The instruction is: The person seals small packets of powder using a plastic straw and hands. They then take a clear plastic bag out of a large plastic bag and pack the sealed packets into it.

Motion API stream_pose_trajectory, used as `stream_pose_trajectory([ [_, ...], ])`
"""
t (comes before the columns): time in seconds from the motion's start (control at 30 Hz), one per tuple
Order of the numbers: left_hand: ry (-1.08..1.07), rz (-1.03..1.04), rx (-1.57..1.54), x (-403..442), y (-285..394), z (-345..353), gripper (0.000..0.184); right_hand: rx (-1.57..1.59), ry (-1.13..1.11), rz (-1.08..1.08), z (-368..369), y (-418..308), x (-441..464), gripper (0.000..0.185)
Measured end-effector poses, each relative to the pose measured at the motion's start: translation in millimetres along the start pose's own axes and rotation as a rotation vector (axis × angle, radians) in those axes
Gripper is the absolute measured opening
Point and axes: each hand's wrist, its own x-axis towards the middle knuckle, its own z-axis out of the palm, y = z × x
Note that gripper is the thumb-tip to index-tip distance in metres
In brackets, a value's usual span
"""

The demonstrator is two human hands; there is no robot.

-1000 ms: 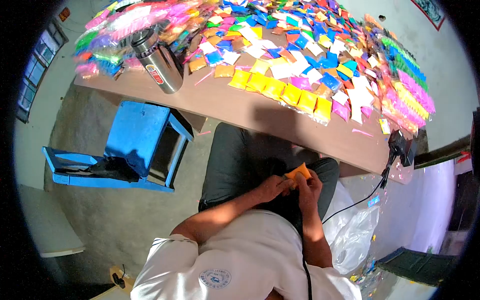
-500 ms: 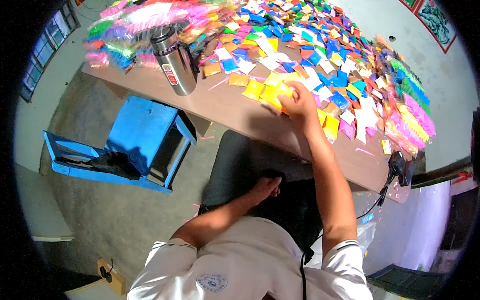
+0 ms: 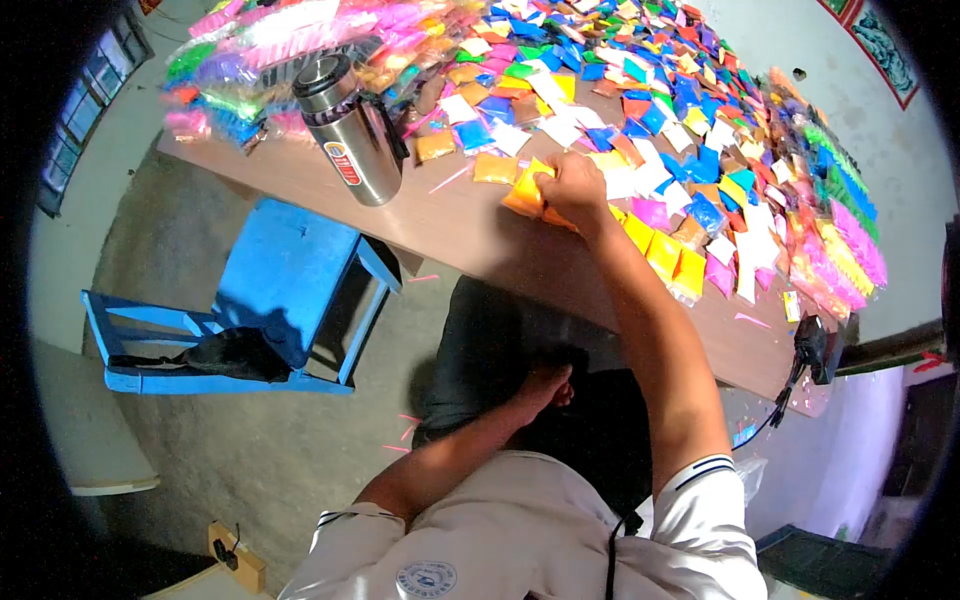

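Note:
My right hand [image 3: 577, 188] reaches over the table's near edge, its fingers closed on a yellow packet [image 3: 526, 190] at the left end of a row of yellow packets [image 3: 662, 250]. The hand hides part of that row. Just left of it lies a brownish-orange packet [image 3: 495, 168]. My left hand [image 3: 546, 387] rests low over my lap with its fingers curled; whether anything is inside is hidden.
A steel flask [image 3: 355, 140] stands on the table [image 3: 450, 225] at the left. Many coloured packets [image 3: 690, 100] cover the far part. A black plug with a cable [image 3: 812, 345] lies at the right edge. A blue chair [image 3: 285, 265] stands at the left.
The orange packet held between both hands a second ago is no longer seen. My right hand moved up to the yellow row, then left along it. My left hand stayed near my lap.

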Motion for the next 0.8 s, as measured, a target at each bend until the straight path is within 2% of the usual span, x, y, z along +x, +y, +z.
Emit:
stream_pose_trajectory([
  [0.13,-0.027,-0.048,0.078,-2,2,2,0.049,-0.132,0.068,-0.104,-6,6,-4,0.026],
  [0.2,-0.034,-0.059,0.079,9,-3,-2,0.048,-0.095,0.219,-0.246,-8,7,0,0.027],
  [0.23,-0.036,-0.070,0.079,10,-10,-3,0.048,-0.011,0.270,-0.258,-12,8,1,0.024],
  [0.3,-0.033,-0.027,0.334,-15,27,12,0.049,0.210,0.387,-0.245,-35,-3,-10,0.021],
  [0.33,-0.011,-0.037,0.358,-26,42,19,0.049,0.346,0.451,-0.218,-54,-12,-22,0.019],
  [0.4,0.007,-0.037,0.362,-32,38,18,0.049,0.391,0.351,-0.043,-96,-38,-70,0.017],
  [0.43,0.006,-0.010,0.351,-31,31,13,0.049,0.414,0.155,-0.001,-118,-40,-105,0.016],
  [0.47,0.016,-0.029,0.350,-34,32,14,0.048,0.598,0.177,0.006,-110,-29,-139,0.015],
  [0.53,0.019,-0.062,0.349,-46,29,11,0.047,0.651,-0.127,0.291,-127,-40,-211,0.016],
  [0.57,-0.033,-0.005,0.423,-50,25,6,0.046,0.700,-0.296,0.412,-131,-40,-244,0.017],
  [0.63,-0.104,0.082,0.520,-69,29,6,0.045,0.496,-0.663,0.533,-149,-49,-288,0.023],
  [0.67,-0.112,0.080,0.530,-80,35,9,0.045,0.445,-0.720,0.541,-143,-47,-317,0.031],
  [0.7,-0.092,0.071,0.593,-90,40,12,0.045,0.373,-0.816,0.636,-151,-57,-326,0.041],
  [0.73,-0.073,0.066,0.656,-97,42,14,0.046,0.295,-0.598,0.474,-143,-59,-351,0.045],
  [0.8,-0.086,0.052,0.665,-107,40,13,0.046,0.194,-0.786,0.573,-144,-64,-376,0.048],
])
